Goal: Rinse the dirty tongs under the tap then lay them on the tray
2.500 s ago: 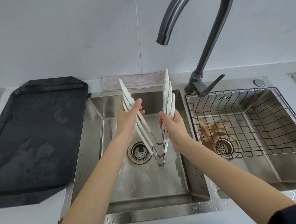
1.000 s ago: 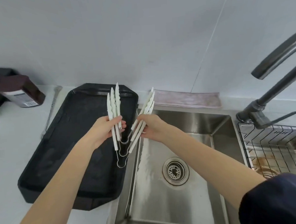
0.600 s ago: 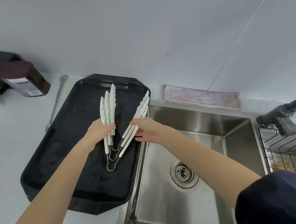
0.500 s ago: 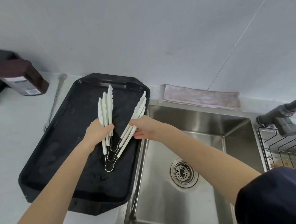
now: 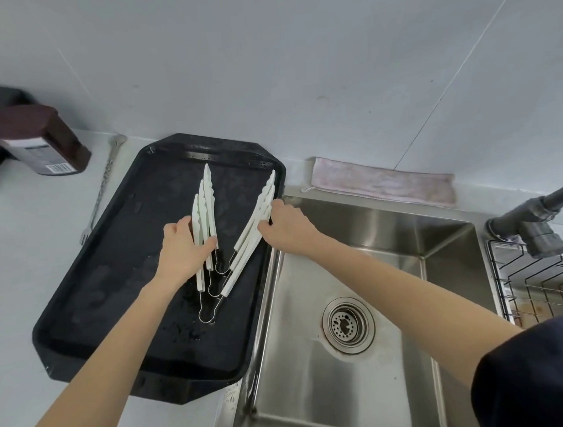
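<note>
Brown bottle (image 5: 38, 141): barcode label, print too small to read.

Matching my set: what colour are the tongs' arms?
White, on bare wire loops; the tongs show clearly in the head view.
</note>
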`<state>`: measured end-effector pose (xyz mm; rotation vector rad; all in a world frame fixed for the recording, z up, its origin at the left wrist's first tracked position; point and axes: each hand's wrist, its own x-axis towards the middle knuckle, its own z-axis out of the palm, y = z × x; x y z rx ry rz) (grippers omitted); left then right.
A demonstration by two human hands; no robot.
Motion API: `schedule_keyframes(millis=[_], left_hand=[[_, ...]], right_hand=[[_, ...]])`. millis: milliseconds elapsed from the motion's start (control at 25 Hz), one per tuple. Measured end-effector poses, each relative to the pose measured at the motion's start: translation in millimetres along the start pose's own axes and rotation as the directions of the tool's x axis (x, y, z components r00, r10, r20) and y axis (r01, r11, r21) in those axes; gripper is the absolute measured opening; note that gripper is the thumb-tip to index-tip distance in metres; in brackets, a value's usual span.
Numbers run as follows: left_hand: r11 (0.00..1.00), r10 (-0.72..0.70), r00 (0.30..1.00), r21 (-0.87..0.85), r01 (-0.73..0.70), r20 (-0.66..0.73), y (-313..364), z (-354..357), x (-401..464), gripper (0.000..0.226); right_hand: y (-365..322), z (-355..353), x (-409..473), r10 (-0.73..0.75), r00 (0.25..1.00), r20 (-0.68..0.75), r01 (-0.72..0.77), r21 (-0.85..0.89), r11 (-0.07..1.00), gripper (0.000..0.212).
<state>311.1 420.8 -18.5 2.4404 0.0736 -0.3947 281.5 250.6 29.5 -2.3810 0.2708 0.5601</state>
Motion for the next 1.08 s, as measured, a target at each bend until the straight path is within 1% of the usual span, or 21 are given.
schedule_keyframes(millis=[40,80,120,160,200,240,360,480,640,880,960,1080], left_hand=[[0.998,0.031,0.999,0.048,-0.030,-0.010,-1.3,1.4,-1.3,0.062],[0.991,0.084,0.996,0.108,-0.081,-0.024,-2.2,3.2,-3.9,0.068],[0.975,0.148,0.988,0.172,-0.139,-0.038,-3.7,5.5,-7.0,0.070],[0.955,0.208,0.977,0.226,-0.194,-0.042,-4.9,7.8,-9.8,0.071],[0.939,0.245,0.969,0.257,-0.230,-0.029,-7.2,10.1,-11.1,0.071],[0.933,0.257,0.966,0.261,-0.247,-0.003,-8.7,12.0,-12.2,0.071],[0.939,0.254,0.965,0.223,-0.261,0.058,-10.6,15.6,-8.8,0.068],[0.936,0.272,0.961,0.216,-0.277,0.056,-6.9,16.5,-0.4,0.067],[0.928,0.270,0.961,0.249,-0.277,0.061,-1.6,16.6,13.6,0.068],[0.927,0.247,0.965,0.269,-0.261,0.086,5.0,11.6,25.2,0.064],[0.932,0.225,0.971,0.273,-0.238,0.081,8.4,10.0,23.4,0.064],[0.917,0.208,0.976,0.335,-0.216,0.061,18.3,8.7,18.4,0.065]], right_hand=[[6.8,6.0,-1.5,-0.081,0.996,-0.046,0.075,-0.128,0.989,0.041],[13.8,13.1,-3.1,-0.174,0.982,-0.072,0.151,-0.252,0.956,0.052],[20.3,19.9,-3.8,-0.265,0.962,-0.073,0.223,-0.354,0.908,0.059],[25.9,25.9,-3.8,-0.335,0.941,-0.054,0.282,-0.423,0.861,0.062],[30.7,30.7,-2.9,-0.364,0.931,-0.024,0.313,-0.462,0.830,0.063],[35.3,34.7,-0.3,-0.362,0.932,0.005,0.319,-0.483,0.815,0.063],[44.5,37.3,10.1,-0.352,0.936,0.018,0.309,-0.523,0.794,0.061],[48.4,30.3,23.5,-0.367,0.930,0.002,0.307,-0.551,0.776,0.060],[50.8,21.2,36.6,-0.368,0.930,0.004,0.306,-0.566,0.766,0.059],[48.3,15.7,39.5,-0.351,0.936,0.022,0.304,-0.554,0.775,0.060],[47.4,15.3,35.0,-0.355,0.935,0.009,0.307,-0.523,0.795,0.060],[45.0,7.0,26.8,-0.355,0.934,-0.045,0.285,-0.509,0.813,0.060]])
